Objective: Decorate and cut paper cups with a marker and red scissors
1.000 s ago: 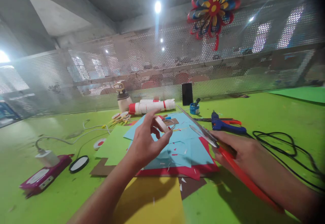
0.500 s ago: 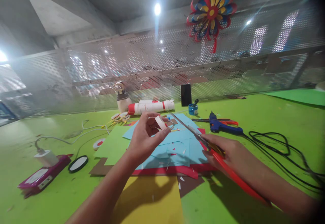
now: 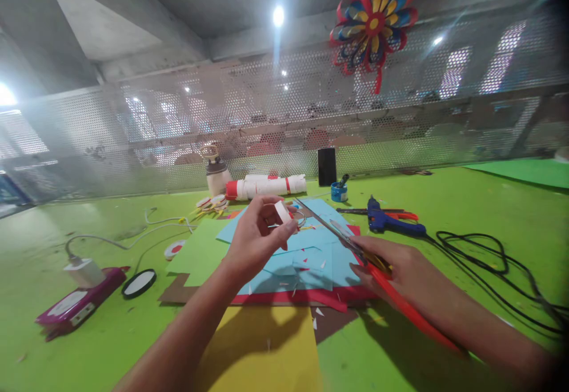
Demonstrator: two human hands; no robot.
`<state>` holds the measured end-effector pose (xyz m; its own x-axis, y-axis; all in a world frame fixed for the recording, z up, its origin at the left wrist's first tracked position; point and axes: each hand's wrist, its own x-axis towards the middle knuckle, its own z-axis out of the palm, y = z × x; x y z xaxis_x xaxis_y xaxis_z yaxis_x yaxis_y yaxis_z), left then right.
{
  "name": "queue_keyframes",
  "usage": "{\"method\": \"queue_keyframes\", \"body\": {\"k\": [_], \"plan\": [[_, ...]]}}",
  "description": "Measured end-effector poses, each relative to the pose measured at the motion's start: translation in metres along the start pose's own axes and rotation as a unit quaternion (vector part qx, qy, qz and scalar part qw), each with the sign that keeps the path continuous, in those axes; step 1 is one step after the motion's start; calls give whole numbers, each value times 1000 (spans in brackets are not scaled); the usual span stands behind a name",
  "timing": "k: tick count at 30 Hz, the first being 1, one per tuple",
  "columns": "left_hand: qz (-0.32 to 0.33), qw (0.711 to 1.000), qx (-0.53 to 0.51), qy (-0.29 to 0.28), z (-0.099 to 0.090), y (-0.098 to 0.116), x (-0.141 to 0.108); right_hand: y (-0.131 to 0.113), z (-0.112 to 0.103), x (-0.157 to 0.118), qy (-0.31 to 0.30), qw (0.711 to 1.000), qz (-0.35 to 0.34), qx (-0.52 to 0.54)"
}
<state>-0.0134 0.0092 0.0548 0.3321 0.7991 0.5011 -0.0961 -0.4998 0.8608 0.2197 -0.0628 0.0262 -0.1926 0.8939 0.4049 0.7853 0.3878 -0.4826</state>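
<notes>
My left hand (image 3: 255, 235) is closed on a small white paper ring (image 3: 283, 212), held between thumb and fingers above the stacked paper. A thin loop shows beside its fingertips. My right hand (image 3: 391, 264) grips red-handled scissors (image 3: 400, 303), whose long blades point up and left toward the ring. The blades look slightly parted and do not clearly touch it. Under both hands lie light blue sheets (image 3: 311, 261), scattered with small white and red scraps.
A blue glue gun (image 3: 395, 222) with a black cable lies right. A purple power strip (image 3: 80, 303) and black-rimmed disc (image 3: 138, 283) sit left. Behind are a white paper roll (image 3: 271, 186), a phone (image 3: 326, 166) and a blue jar (image 3: 338, 191). Yellow paper (image 3: 267, 344) lies in front.
The scissors' blades have opened slightly, and my right hand has shifted a little left. My left hand still holds the ring. The whole view has moved slightly.
</notes>
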Motion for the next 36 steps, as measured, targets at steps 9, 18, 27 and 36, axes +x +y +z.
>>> {"method": "queue_keyframes", "body": {"k": [9, 18, 27, 36], "plan": [[-16, 999, -18, -31, -2, 6, 0, -2, -1, -3, 40, 999, -13, 15], [-127, 953, -236, -142, -16, 6, 1, -1, -3, -5, 97, 991, -90, -30], [-184, 882, -377, -213, -14, 4, 1, 16, -23, 2, 138, 956, -189, -175], [-217, 851, -409, -248, -14, -3, -3, 34, -27, 8, 91, 965, -198, -143]]}}
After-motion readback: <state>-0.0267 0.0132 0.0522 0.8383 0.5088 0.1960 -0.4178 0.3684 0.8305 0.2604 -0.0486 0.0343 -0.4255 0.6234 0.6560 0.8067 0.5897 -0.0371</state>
